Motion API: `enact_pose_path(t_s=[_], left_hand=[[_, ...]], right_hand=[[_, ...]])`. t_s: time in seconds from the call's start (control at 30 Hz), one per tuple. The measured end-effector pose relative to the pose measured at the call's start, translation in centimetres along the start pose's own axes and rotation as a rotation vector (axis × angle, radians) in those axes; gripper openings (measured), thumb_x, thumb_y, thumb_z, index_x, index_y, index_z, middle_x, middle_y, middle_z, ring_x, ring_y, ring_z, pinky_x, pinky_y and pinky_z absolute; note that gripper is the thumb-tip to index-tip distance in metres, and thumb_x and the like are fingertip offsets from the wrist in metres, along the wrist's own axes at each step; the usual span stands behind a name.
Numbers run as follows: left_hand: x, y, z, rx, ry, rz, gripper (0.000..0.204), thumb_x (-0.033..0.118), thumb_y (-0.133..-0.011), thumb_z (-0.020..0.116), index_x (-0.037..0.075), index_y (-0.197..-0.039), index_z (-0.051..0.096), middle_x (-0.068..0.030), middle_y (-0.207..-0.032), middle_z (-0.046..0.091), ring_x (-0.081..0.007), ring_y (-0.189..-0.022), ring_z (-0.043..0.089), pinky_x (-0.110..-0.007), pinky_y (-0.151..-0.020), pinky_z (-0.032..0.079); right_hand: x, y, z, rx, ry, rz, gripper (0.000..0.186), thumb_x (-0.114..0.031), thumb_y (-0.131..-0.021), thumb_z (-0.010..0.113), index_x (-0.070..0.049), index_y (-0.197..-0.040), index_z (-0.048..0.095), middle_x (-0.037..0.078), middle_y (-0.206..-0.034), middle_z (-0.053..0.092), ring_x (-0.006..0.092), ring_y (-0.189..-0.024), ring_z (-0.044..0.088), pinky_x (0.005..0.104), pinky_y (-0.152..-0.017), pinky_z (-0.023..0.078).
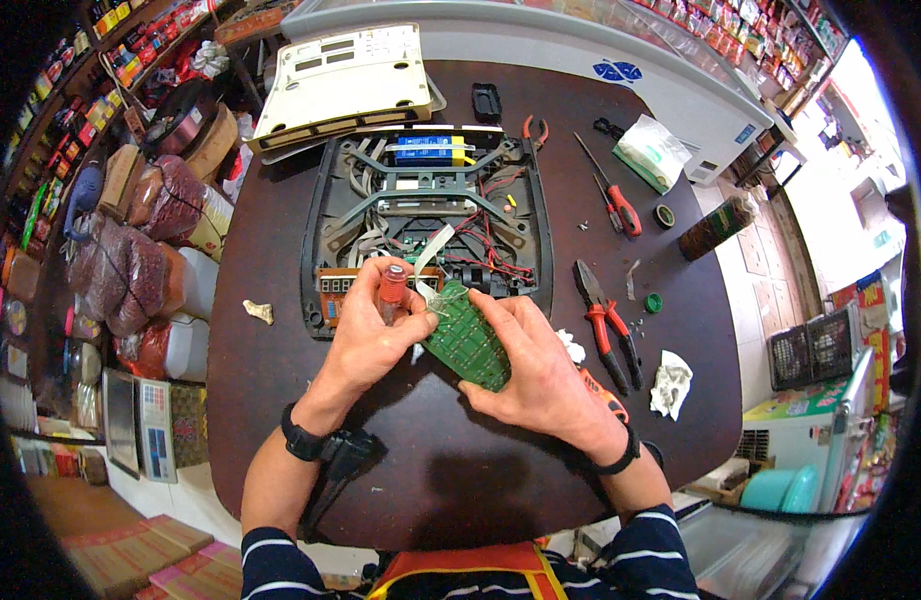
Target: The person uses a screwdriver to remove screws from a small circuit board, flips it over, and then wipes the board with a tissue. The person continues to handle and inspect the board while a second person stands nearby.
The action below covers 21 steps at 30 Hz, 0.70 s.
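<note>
My left hand [375, 335] is closed round an upright red-handled tool [392, 284], with its thumb at the left edge of a green circuit board [462, 338]. My right hand [535, 375] grips the board's right and lower edges. A white ribbon cable [435, 245] rises from the board's top left. Behind, an opened black appliance [523, 200] shows wires, metal brackets and an orange display board [335, 282]. To the right lie red-handled pliers [610, 330], a screwdriver [622, 210] and a crumpled tissue [670, 385].
A cream casing [335, 90] lies at the table's [260, 400] back left, small pliers [536, 130] and a tall canister [710, 232] toward the back right. A white freezer [520, 40] stands behind. Bags [120, 270] and a scale [155, 430] are at left.
</note>
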<state>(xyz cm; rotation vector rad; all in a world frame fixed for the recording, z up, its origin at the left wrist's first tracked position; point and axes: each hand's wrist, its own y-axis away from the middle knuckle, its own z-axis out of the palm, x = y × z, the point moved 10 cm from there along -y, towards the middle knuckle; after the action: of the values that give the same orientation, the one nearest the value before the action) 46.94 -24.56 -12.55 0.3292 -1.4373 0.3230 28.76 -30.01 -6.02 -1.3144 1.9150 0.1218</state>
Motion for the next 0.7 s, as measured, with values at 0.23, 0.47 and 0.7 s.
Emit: enact_pose_path(t_s=[0.23,0.47,0.7], left_hand=[[-0.3,0.1,0.2,0.034,-0.044,-0.010,0.075,-0.004,-0.086,0.084,0.007,-0.149,0.046,0.0009,-0.098,0.063,-0.0052,-0.080,0.057,-0.024,-0.068,0.046],[-0.1,0.1,0.6,0.021,-0.068,0.014,0.075,-0.003,-0.086,0.084,0.006,-0.150,0.046,0.0001,-0.100,0.061,-0.0058,-0.082,0.055,-0.024,-0.068,0.044],[-0.3,0.0,0.7,0.010,-0.066,0.005,0.071,-0.003,-0.087,0.084,0.005,-0.147,0.048,-0.0010,-0.107,0.062,-0.0072,-0.088,0.057,-0.025,-0.073,0.048]], right_hand=[[-0.3,0.3,0.6,-0.004,0.044,0.004,0.098,-0.011,-0.074,0.094,0.003,-0.160,0.050,0.023,-0.128,0.061,0.0409,-0.116,0.066,0.0457,-0.101,0.056],[-1.3,0.4,0.8,0.012,0.108,-0.024,0.094,-0.009,-0.075,0.091,0.003,-0.159,0.051,0.024,-0.128,0.061,0.0420,-0.115,0.067,0.0471,-0.100,0.057],[-1.4,0.3,1.0,0.020,0.114,-0.041,0.089,-0.007,-0.076,0.089,0.003,-0.157,0.053,0.024,-0.128,0.061,0.0422,-0.114,0.067,0.0476,-0.100,0.057]])
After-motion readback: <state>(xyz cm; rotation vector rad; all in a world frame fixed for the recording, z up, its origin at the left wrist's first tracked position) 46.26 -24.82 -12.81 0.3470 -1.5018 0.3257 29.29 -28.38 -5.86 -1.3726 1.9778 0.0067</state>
